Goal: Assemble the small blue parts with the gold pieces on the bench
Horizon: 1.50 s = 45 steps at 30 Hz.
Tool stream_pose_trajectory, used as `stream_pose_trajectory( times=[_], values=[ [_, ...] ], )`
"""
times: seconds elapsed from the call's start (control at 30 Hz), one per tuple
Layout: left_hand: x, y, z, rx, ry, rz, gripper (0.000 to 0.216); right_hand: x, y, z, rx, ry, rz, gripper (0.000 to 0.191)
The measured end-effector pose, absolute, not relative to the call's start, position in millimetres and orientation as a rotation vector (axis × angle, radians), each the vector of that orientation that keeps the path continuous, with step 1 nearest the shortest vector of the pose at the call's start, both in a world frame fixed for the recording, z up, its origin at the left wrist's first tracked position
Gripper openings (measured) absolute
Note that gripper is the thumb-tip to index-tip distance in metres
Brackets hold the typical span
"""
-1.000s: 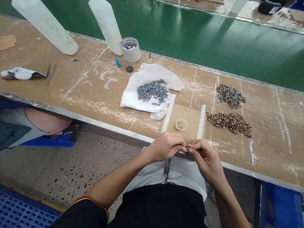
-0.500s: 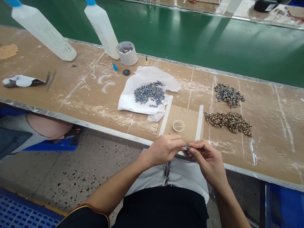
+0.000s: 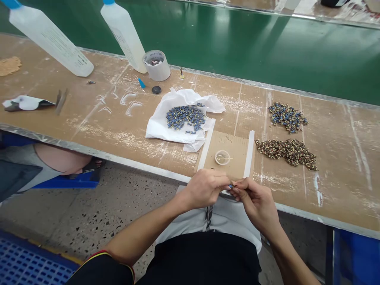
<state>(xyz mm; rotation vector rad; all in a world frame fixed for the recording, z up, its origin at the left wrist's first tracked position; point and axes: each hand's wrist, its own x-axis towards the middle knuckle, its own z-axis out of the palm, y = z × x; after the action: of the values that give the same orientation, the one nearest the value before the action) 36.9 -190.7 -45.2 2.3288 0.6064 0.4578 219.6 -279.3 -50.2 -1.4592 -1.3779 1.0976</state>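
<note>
"Blue catches our eye first: how much do we see of the small piece [image 3: 231, 186] now?"

"Only a little. We find it over the near edge of the table [image 3: 335, 158], its blue end pinched between thumb and forefinger of the left hand [image 3: 205, 189], its darker end between the fingertips of the right hand [image 3: 259, 200]."

"What differs from half a second ago?"

"Mostly the right hand. We saw more of the piece then; now the right fingers crowd in under it, closer to the left ones. The left pinch looks the same to us."

"And around them?"

"Just beyond, the shallow cup [image 3: 222, 163] sits on the cardboard sheet [image 3: 234, 146] as before, a thin strand [image 3: 228, 158] reaching past its rim. The white paper [image 3: 158, 126] has changed: we see its far edge more creased than the rounder outline of a second ago. The blue pieces [image 3: 185, 116] on it lie much as they did."

"To the right?"

"The mixed pile [image 3: 287, 116] and, nearer us, the brown pile [image 3: 286, 152] match what we saw. Our view has tipped, though: the two bottles [image 3: 124, 37] now show blue caps [image 3: 11, 3] that were out of frame a second ago."
</note>
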Motion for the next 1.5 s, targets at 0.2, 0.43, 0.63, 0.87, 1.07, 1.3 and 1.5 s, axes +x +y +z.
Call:
stream_pose_trajectory(
  times=[0.2, 0.43, 0.63, 0.87, 1.07, 1.3, 1.5],
  values=[
    [40, -192, -46, 2.395, 0.633, 0.419, 0.023, 217, -279, -50, -1.484, -1.495, 1.005, 0.017],
    [40, -193, -47, 2.380, 0.650, 0.412, 0.022, 216, -278, -52, -1.466, -1.425, 1.038, 0.017],
    [41, -188, -35, 2.227, 0.576, 0.439, 0.025, 228, -277, -50, -1.375, -1.215, 1.336, 0.015],
    [39, -185, -31, 2.136, 0.557, 0.417, 0.029, 231, -279, -45, -1.366, -1.140, 1.345, 0.018],
    [40, -187, -34, 2.159, 0.562, 0.429, 0.030, 228, -278, -48, -1.367, -1.150, 1.327, 0.014],
    [43, -189, -40, 2.321, 0.583, 0.443, 0.026, 224, -280, -51, -1.453, -1.342, 1.177, 0.018],
    [44, -193, -43, 2.372, 0.648, 0.452, 0.024, 219, -277, -51, -1.504, -1.412, 1.098, 0.020]
  ],
)
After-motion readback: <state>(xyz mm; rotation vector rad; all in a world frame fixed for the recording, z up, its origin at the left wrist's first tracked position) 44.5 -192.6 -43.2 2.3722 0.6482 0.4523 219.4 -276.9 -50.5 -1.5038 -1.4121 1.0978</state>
